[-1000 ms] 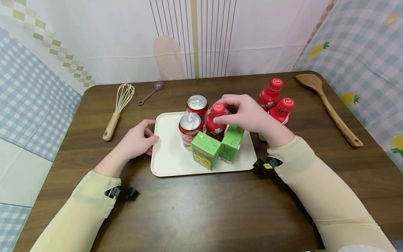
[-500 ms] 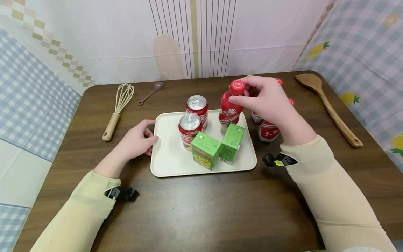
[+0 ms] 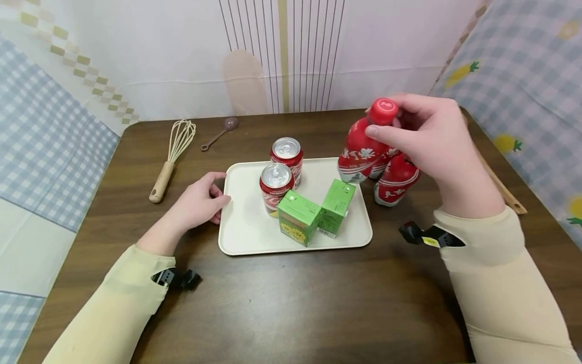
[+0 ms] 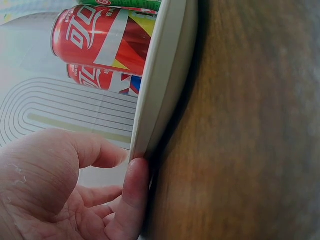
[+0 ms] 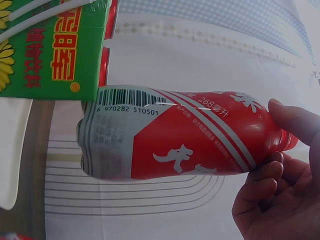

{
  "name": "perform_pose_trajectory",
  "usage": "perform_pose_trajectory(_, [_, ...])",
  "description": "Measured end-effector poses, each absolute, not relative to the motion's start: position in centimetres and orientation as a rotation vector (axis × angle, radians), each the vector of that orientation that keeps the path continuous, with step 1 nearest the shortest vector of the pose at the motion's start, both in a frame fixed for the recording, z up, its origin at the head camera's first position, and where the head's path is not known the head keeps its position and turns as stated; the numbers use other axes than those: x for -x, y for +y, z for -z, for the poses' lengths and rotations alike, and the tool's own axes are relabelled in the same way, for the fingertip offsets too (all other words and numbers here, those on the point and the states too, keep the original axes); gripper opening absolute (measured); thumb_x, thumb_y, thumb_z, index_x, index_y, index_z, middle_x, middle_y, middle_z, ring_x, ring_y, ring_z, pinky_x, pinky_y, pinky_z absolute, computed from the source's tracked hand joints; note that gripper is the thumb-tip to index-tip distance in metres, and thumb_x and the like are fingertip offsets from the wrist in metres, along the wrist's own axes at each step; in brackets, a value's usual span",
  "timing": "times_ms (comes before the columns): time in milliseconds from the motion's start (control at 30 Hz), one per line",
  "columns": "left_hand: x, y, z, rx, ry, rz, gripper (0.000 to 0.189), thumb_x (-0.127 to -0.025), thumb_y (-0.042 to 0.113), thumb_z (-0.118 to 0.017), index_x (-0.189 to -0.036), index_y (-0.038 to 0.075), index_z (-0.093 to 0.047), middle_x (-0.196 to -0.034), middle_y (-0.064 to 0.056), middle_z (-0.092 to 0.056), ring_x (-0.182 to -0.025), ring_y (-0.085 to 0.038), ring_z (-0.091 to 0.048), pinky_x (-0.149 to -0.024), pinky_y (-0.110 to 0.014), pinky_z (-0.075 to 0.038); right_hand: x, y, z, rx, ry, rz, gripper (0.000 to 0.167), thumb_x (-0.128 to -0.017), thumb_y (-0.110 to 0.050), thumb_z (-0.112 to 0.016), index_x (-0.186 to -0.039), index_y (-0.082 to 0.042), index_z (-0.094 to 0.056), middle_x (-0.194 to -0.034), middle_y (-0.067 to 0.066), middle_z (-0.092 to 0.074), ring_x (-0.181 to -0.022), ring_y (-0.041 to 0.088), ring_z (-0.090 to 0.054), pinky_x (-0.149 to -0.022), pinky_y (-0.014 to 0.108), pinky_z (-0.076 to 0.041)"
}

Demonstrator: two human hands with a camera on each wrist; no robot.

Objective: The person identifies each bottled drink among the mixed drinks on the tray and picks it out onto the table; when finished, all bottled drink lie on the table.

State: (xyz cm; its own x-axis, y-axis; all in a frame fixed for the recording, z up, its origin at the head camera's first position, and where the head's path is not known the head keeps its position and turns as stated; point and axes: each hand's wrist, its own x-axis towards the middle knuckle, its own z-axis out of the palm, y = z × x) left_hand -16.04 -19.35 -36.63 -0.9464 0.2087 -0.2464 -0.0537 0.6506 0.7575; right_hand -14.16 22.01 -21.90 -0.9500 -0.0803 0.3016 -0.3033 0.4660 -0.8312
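Observation:
My right hand (image 3: 441,136) pinches a red plastic drink bottle (image 3: 361,149) by its neck, below the cap. The bottle hangs tilted near the tray's back right corner; in the right wrist view its barcode side (image 5: 170,135) shows. Two more red bottles (image 3: 395,182) stand behind it, partly hidden by the bottle and hand. My left hand (image 3: 195,202) holds the left rim of the cream tray (image 3: 245,232) between thumb and finger, also seen along the rim (image 4: 162,80) in the left wrist view. On the tray are two red soda cans (image 3: 276,189) and two green drink cartons (image 3: 297,217).
A whisk (image 3: 168,162) and a small brown measuring spoon (image 3: 218,134) lie at the table's back left. At the right a wooden spatula (image 3: 500,189) is partly covered by my right arm. Patterned cloth (image 3: 182,60) hangs behind the brown table (image 3: 273,308).
My right hand has lifted the red bottle off the tray from beside the cans and carried it right, towards the other two bottles. My left hand stays at the tray's rim.

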Motion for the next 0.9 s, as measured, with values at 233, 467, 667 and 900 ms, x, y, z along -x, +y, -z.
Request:
perform_pose_trajectory(233, [16.1, -19.4, 36.6, -0.118, 2.568, -1.179, 0.062, -0.101, 0.017, -0.06, -0.156, 0.007, -0.035, -0.104, -0.021, -0.059, -0.066, -0.023, -0.068, -0.059, -0.036, -0.064, 12.0, 24.2, 20.8, -0.351, -2.319, -1.675, 0.029, -0.083, -0.003, -0.084, -0.111, 0.001, -0.076, -0.08, 0.006, -0.065, -0.069, 0.02, -0.054, -0.053, 0.02, -0.05])
perform_pose_trajectory(467, [16.1, -19.2, 36.8, -0.129, 2.566, -1.173, 0.061, -0.101, 0.017, -0.06, -0.156, 0.007, -0.035, -0.104, -0.02, -0.059, -0.066, -0.023, -0.068, -0.059, -0.037, -0.064, 9.6, 26.9, 21.3, -0.35, -2.318, -1.674, 0.029, -0.08, 0.008, -0.082, -0.109, 0.007, -0.074, -0.089, 0.004, -0.073, -0.068, 0.014, -0.063, -0.06, 0.015, -0.054])
perform_pose_trajectory(667, [16.0, -19.2, 36.8, -0.135, 2.57, -1.167, 0.062, -0.101, 0.017, -0.061, -0.156, 0.007, -0.034, -0.104, -0.02, -0.059, -0.066, -0.022, -0.068, -0.059, -0.036, -0.064, 8.1, 28.6, 23.4, -0.437, -2.467, -1.407, 0.032, -0.081, 0.012, -0.08, -0.111, 0.003, -0.074, -0.093, 0.002, -0.071, -0.069, 0.012, -0.062, -0.059, 0.015, -0.053])
perform_pose_trajectory(900, [16.0, -19.3, 36.7, -0.129, 2.576, -1.157, 0.062, -0.101, 0.018, -0.061, -0.156, 0.007, -0.034, -0.104, -0.02, -0.059, -0.066, -0.023, -0.067, -0.06, -0.036, -0.064, 7.8, 29.6, 26.1, -0.471, -2.549, -1.376, 0.032, -0.08, 0.01, -0.082, -0.109, -0.003, -0.075, -0.089, 0.0, -0.066, -0.07, 0.013, -0.055, -0.056, 0.023, -0.047])
